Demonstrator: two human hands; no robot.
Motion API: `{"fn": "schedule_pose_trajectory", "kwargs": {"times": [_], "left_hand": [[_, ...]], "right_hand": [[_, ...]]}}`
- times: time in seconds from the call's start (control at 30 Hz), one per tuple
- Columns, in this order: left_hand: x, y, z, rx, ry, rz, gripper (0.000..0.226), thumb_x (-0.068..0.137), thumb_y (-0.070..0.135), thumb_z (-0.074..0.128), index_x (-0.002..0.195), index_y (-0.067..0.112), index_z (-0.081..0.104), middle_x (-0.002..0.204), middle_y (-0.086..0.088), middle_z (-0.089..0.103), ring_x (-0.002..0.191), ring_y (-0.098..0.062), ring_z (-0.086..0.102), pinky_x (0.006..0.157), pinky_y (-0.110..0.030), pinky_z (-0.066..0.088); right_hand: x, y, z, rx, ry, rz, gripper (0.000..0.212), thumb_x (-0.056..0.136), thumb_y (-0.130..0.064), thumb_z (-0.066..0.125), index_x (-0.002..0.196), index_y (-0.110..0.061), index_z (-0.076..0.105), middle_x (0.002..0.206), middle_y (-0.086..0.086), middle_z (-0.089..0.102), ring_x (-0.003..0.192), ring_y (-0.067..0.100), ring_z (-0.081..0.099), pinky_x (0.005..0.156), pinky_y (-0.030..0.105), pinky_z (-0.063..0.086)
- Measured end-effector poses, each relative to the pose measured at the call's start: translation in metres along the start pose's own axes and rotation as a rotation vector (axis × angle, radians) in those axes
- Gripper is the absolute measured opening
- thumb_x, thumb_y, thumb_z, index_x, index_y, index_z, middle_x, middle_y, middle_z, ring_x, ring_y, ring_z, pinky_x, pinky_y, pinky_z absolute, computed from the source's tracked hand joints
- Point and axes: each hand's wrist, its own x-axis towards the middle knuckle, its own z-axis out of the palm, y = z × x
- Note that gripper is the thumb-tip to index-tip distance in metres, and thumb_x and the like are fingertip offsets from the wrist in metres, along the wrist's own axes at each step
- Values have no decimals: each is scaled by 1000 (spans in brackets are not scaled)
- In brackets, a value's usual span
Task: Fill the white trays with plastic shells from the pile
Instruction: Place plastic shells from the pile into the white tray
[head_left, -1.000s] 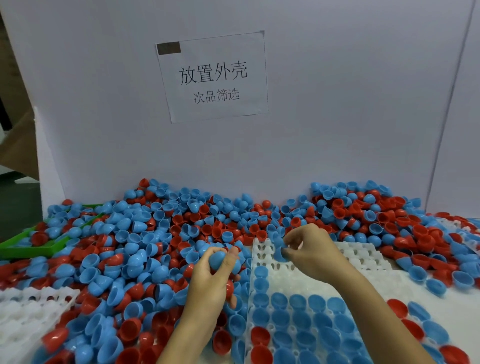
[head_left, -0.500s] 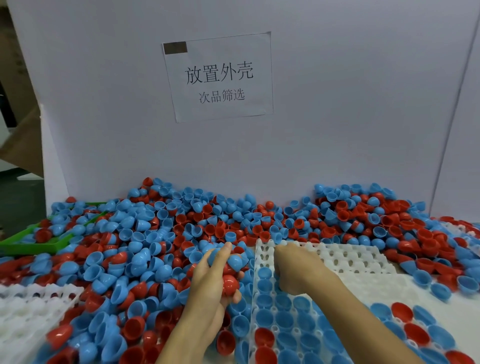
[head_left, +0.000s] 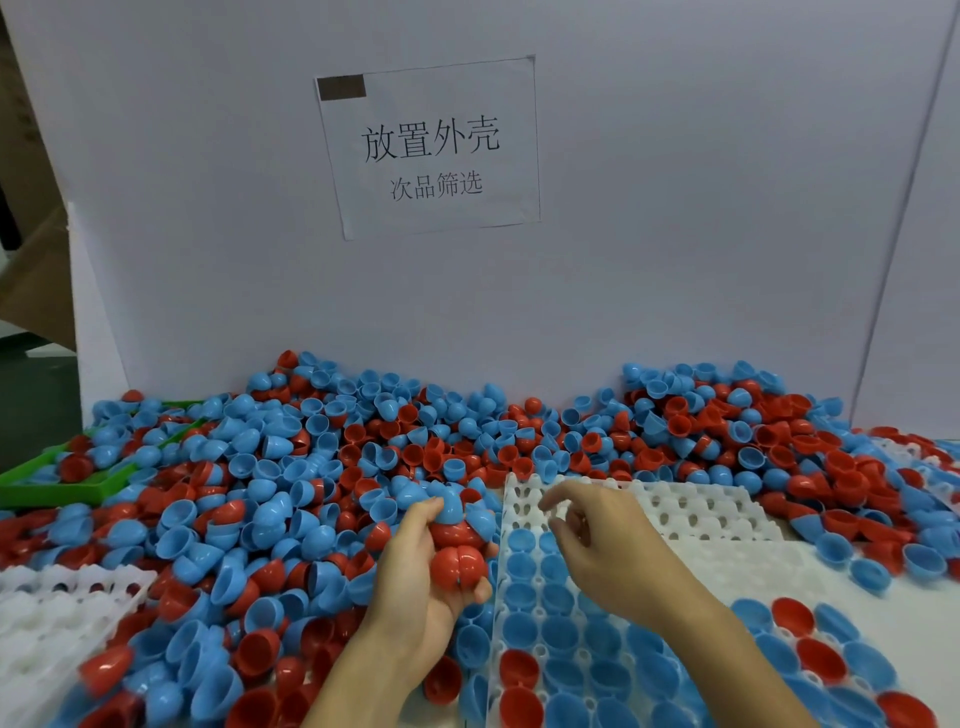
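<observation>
Both forearms are cut off by the bottom edge. Shells near the lower left corner are motion-blurred, hard to count. The white tray (head_left: 691, 512) runs out of frame at the bottom, and its far right corner is buried under shells. A second white tray (head_left: 49, 610) at lower left is cut by the left edge, partly covered by the pile (head_left: 291, 467). A green tray (head_left: 57, 483) at far left is mostly hidden under shells, contents unclear beyond a few blue and red ones.

The left hand (head_left: 431, 587) is palm up at the pile's edge, just left of the main tray, fingers curled round a handful of shells: red shells (head_left: 460, 564) in the palm, a blue shell (head_left: 449, 506) pinched at the fingertips. How many it holds in all is unclear.

The right hand (head_left: 597, 540) hovers over the tray's far rows, fingers loosely spread and bent, nothing in them.

The main tray's left columns hold blue shells open side up, with two red ones near the bottom edge; far and right pockets are bare. More blue and red shells sit in a tray at lower right.

A paper sign (head_left: 428, 148) is on the white board (head_left: 675, 208) behind the pile.
</observation>
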Motion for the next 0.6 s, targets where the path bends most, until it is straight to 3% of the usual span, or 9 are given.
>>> {"fn": "schedule_pose_trajectory", "kwargs": {"times": [0.07, 0.13, 0.27, 0.33, 0.5, 0.6], "left_hand": [[0, -2, 1, 29, 10, 18, 36, 101, 32, 50, 114, -1, 58, 84, -21, 63, 64, -26, 62, 35, -26, 38], [0, -4, 3, 72, -11, 43, 30, 99, 33, 55, 112, 6, 59, 83, -18, 65, 60, -24, 63, 34, -25, 37], [-1, -4, 4, 164, -64, 82, 42, 80, 46, 69, 104, 13, 61, 68, -10, 63, 45, -18, 55, 31, -21, 34], [0, -5, 2, 218, -62, 103, 48, 71, 52, 73, 103, 16, 64, 68, -10, 62, 43, -18, 49, 32, -21, 33], [2, -8, 0, 296, -101, 152, 34, 68, 56, 74, 89, 29, 73, 68, -9, 62, 41, -17, 45, 32, -22, 35], [3, -9, 1, 268, -96, 152, 40, 66, 54, 76, 95, 27, 74, 68, -12, 64, 40, -17, 49, 32, -21, 36]], "right_hand": [[-4, -12, 4, 184, 73, -83, 14, 98, -20, 58, 104, -30, 66, 64, -5, 59, 60, 8, 55, 59, 23, 49], [-6, -22, 11, 323, 109, -134, 13, 96, -25, 63, 105, -33, 67, 77, -13, 63, 72, 6, 60, 62, 17, 47], [-9, -27, 23, 363, 99, -173, 31, 87, -33, 75, 115, -40, 64, 93, -16, 61, 85, 7, 62, 67, 13, 46], [-8, -26, 24, 380, 103, -177, 36, 85, -30, 77, 115, -41, 63, 93, -19, 61, 85, 8, 63, 66, 13, 47], [-10, -29, 23, 389, 134, -191, 27, 85, -24, 78, 104, -39, 66, 92, -19, 65, 82, 8, 65, 63, 13, 48], [-9, -31, 22, 448, 213, -141, 24, 83, -26, 80, 99, -34, 66, 88, -17, 67, 75, 9, 66, 58, 16, 48]]}}
